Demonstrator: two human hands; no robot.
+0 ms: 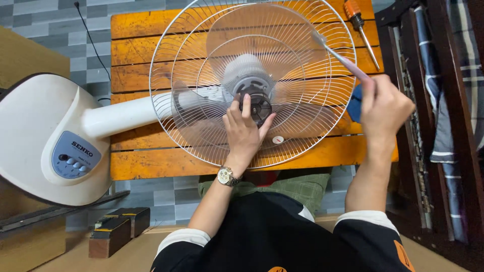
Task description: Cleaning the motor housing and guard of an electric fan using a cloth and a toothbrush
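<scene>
Two hands are working on a pedestal fan lying on its back across an orange wooden bench (151, 161) in the middle of the frame. The left hand (244, 132) is reaching through the rear wire guard (171, 60), its fingers curling around the dark hub nut (259, 107) at the centre, apparently steadying or turning it. The right hand (384, 108), at the right edge, is closing around the handle of a thin brush-like tool (339, 56) whose tip is resting on a clear blade (252, 27); something blue is sitting tucked behind the palm. Laid flat like this, the fan is presenting its face upward for easy reach. On the cream base (30, 126), lower left, a grey-blue oval control panel (75, 153) is showing small buttons. A small round white sticker (278, 139) is sitting below the hub. An orange-handled screwdriver (360, 27) is lying at upper right.
</scene>
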